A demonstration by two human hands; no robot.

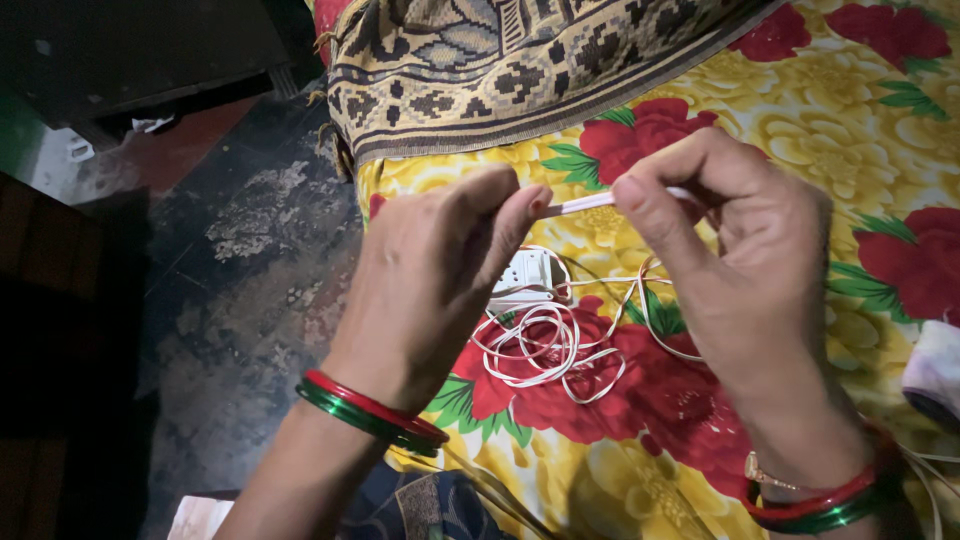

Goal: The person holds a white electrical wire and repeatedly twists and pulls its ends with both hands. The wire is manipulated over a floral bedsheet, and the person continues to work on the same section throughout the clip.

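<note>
So a thin white cable (585,203) is pinched between both hands, right around the middle of the frame. The left hand (440,275) is curled shut, with thumb and forefinger clamped on the cable's end at about 9 o'clock of the visible stretch; a red-painted thumbnail can be seen right at the pinch. The right hand (745,270) is closed on the other end at 3 o'clock, fingers folded over so the cable disappears behind them. Only a short bit of cable is seen bridging the two hands, held up above the bedding.

Straight down at 6 o'clock from that stretch, a white charger adapter (527,278) is lying on the floral bedsheet (820,140), partly hidden by the left hand. A loose tangle of white cord (555,350) is piled just below and around it, touching the sheet's red flowers. Whether the held cable is part of that same tangle can't be told.

Red and green bangles (370,408) are worn on the left wrist, and a similar set (820,500) on the right wrist. A patterned woven blanket (500,70) is spread at 12 o'clock, overlapping the sheet. A dark stained floor (250,270) is seen off at 9 o'clock.
</note>
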